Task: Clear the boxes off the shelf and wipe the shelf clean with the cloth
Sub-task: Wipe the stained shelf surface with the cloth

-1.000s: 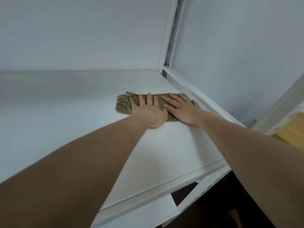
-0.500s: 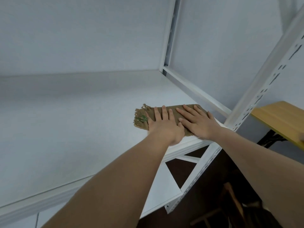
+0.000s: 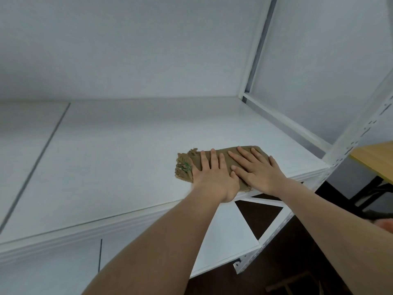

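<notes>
Head view: a folded brown cloth (image 3: pixel 225 160) lies on the white shelf (image 3: pixel 119 158), near its front edge and right end. The left hand (image 3: pixel 214 177) and right hand (image 3: pixel 258 171) press flat on it side by side, fingers straight, neither grip closed round it. The frayed end of the cloth projects left of the left hand. A white slotted upright (image 3: pixel 359 133) stands at the right.

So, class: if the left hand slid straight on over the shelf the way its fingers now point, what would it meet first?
The left hand lies flat on the brown cloth, fingers pointing toward the back. Beyond the cloth's far edge lies only bare white shelf; the first obstacle looks to be the back wall, though depth is hard to judge.
</notes>
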Available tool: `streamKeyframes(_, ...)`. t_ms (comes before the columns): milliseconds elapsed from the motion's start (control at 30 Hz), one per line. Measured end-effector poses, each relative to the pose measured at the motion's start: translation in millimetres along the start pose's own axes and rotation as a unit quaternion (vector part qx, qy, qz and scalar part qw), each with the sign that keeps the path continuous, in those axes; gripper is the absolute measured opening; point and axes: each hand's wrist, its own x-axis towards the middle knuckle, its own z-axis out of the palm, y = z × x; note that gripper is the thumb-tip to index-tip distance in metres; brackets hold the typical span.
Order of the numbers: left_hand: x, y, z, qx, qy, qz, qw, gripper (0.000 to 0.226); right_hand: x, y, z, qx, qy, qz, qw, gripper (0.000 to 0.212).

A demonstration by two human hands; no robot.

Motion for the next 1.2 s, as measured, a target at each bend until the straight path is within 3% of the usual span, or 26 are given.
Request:
streamKeyframes(600,-97.4,-197.3,-21.3,0.001,0.026,-0.098,0.995,0.066,5.3,-215.5,25.5,-0.002,-0.034,-0.131,0.991,0.052)
streamKeyframes(1200,20.1,-282.6,-63.6,0.016,0.044,-0.129,0.991,0.063,157.9,-263.7,16.0,-0.017,-0.007,-0.148,0.989,0.051)
